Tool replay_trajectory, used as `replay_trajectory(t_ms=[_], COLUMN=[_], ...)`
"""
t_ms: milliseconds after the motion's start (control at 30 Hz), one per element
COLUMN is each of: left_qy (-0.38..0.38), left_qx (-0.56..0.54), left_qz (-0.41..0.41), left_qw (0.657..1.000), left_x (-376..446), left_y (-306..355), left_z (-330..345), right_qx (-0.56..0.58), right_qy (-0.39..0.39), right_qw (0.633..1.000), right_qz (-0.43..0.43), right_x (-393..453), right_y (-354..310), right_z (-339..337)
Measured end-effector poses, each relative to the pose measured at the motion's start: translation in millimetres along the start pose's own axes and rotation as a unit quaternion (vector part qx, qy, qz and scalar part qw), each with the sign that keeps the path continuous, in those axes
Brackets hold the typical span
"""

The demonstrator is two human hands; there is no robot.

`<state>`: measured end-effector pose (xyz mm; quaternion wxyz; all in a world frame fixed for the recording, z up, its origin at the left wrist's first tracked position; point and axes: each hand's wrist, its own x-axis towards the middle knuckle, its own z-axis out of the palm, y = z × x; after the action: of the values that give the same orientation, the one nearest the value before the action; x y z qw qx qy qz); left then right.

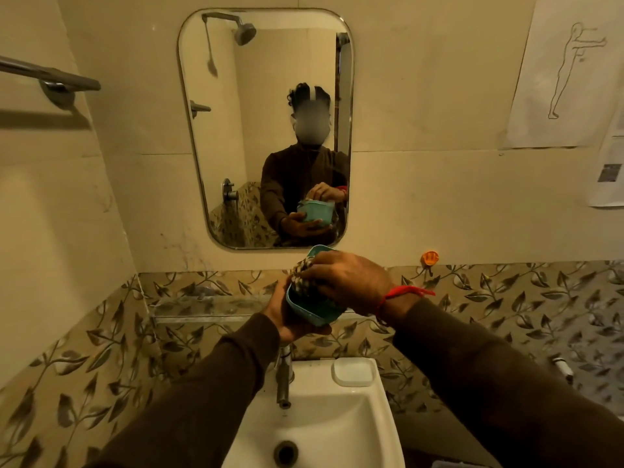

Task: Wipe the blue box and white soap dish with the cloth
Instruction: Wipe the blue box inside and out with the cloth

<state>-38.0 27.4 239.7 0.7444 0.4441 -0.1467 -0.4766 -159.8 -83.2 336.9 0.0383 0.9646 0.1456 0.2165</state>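
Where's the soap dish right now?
Head view, lower centre-right: the white soap dish sits on the sink rim's back right corner, right of the tap.

Head cam — faces mirror (265, 128), close.

blue box (315, 315): smooth plastic, slight sheen along its rim
cloth (304, 282): soft woven fabric, patterned, matt
white soap dish (353, 371): smooth, glossy, on the sink's back right corner
sink (381, 430): white, glossy, ceramic-looking
tap (284, 376): polished metal
towel rail (50, 76): shiny metal
mirror (263, 96): glass, thin bright edge
wall tiles (506, 298): glossy leaf pattern
drawing (560, 72): matt paper
sleeves (489, 383): dark matt cloth
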Motion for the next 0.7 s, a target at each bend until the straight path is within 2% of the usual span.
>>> replay_trajectory(t_ms=[100, 167, 267, 500, 633, 700], left_qy=[0.004, 0.014, 0.028, 0.07, 0.059, 0.059], left_qx=[0.068, 0.133, 0.189, 0.269, 0.295, 0.297], left_qz=[-0.009, -0.045, -0.078, -0.084, -0.077, -0.06], left_qw=[0.998, 0.99, 0.979, 0.957, 0.95, 0.951], left_x=[-3, -5, -5, 4, 3, 3], left_y=[0, 6, 19, 35, 37, 37], left_z=[4, 6, 6, 14, 19, 16], right_qx=[-0.074, -0.107, -0.123, -0.198, -0.233, -0.209], right_qy=[-0.065, -0.112, -0.109, -0.126, -0.176, -0.204], right_qw=[0.995, 0.988, 0.985, 0.955, 0.937, 0.938], right_qz=[-0.016, 0.004, 0.059, 0.182, 0.19, 0.187], right_x=[5, 5, 2, 10, 11, 8], right_y=[4, 4, 1, -21, -23, -23], right_z=[3, 4, 7, 10, 9, 8])
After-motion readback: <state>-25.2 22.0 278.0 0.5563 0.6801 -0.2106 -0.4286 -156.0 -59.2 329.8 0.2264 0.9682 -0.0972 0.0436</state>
